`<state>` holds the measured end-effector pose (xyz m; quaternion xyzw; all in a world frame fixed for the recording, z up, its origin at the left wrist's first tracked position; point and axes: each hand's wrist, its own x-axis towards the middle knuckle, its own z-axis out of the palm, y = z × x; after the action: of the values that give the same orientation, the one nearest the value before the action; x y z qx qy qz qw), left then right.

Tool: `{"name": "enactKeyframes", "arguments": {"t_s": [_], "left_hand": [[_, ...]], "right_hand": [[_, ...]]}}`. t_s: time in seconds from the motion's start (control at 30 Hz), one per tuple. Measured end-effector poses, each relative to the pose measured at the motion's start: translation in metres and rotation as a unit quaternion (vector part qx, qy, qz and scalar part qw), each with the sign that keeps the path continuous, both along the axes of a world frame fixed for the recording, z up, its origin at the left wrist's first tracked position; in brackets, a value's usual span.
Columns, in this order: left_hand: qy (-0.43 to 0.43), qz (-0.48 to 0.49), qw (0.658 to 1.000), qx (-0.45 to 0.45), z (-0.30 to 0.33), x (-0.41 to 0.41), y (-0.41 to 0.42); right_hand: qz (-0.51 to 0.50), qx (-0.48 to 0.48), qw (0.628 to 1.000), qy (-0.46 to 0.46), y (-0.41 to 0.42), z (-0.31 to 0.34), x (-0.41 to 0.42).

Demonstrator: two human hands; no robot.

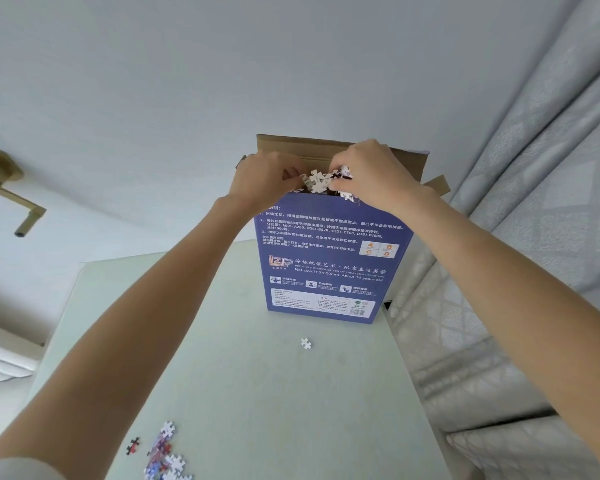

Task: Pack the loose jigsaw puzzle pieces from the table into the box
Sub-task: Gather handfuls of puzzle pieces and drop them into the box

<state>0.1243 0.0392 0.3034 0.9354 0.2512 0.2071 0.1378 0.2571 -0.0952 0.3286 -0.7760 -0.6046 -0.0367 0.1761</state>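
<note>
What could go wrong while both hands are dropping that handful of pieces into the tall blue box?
The white-backed puzzle pieces, held by the left hand and right hand, sit at the open top's edge, so some may spill outside. The tall blue cardboard box stands upright near the pale green table's right edge and might tip if pushed.

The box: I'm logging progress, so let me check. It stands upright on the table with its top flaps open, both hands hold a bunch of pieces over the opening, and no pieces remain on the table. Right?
Not quite. The head view shows pieces remaining on the table: a single piece near the box and a small pile at the near edge. The rest holds: left hand and right hand hold a bunch of pieces over the open top.
</note>
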Motion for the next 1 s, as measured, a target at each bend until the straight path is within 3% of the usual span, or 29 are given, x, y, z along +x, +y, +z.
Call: {"name": "enactKeyframes", "arguments": {"t_s": [0.27,0.43,0.63,0.8,0.9,1.0], "left_hand": [[-0.005,-0.01,1.0,-0.005,-0.013,-0.009,0.003],[-0.054,-0.039,0.997,-0.043,-0.012,-0.019,-0.001],[-0.055,-0.064,0.996,-0.027,-0.015,-0.023,-0.006],[-0.066,-0.057,0.996,-0.018,-0.019,-0.024,-0.006],[-0.098,-0.052,0.994,0.011,-0.022,-0.028,-0.009],[-0.186,-0.045,0.981,0.041,-0.024,-0.039,-0.018]], "right_hand": [[0.002,-0.033,0.998,-0.048,0.009,-0.007,0.0],[0.037,-0.025,0.994,-0.103,0.015,-0.009,-0.005],[0.062,0.023,0.998,-0.012,0.01,-0.016,-0.002],[0.037,0.018,0.999,0.002,-0.002,-0.023,-0.001],[0.036,0.119,0.992,0.022,-0.017,-0.021,-0.004],[0.029,0.249,0.966,0.057,-0.044,-0.028,-0.015]]}}
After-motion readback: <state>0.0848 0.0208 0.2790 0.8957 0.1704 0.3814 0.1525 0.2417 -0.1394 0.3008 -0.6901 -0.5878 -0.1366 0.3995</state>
